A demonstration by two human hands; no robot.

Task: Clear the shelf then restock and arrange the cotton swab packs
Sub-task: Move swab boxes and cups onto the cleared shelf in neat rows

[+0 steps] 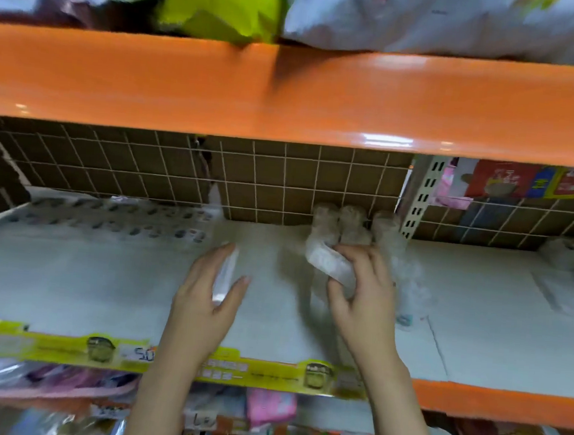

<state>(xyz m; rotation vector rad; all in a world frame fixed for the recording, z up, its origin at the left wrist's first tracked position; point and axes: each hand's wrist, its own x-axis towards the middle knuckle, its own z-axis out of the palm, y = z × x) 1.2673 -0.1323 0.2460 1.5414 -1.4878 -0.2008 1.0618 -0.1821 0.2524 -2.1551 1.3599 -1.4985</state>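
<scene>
Both my hands reach onto the white shelf (pixel 102 278). My left hand (pixel 209 290) holds a thin white divider strip (pixel 225 274) between thumb and fingers, standing on edge. My right hand (pixel 362 288) grips a clear cotton swab pack (pixel 326 261) with a white label, tilted to the left. Three more swab packs (pixel 348 222) stand upright against the wire grid back, just beyond my right fingers. A blurred clear pack (pixel 407 285) lies right of my right hand.
An orange shelf edge (pixel 288 94) hangs overhead with bagged goods on top. A yellow price strip (pixel 96 353) lines the front edge. A slotted upright post (pixel 421 197) stands right of the packs. More goods fill the lower shelf and the right bay.
</scene>
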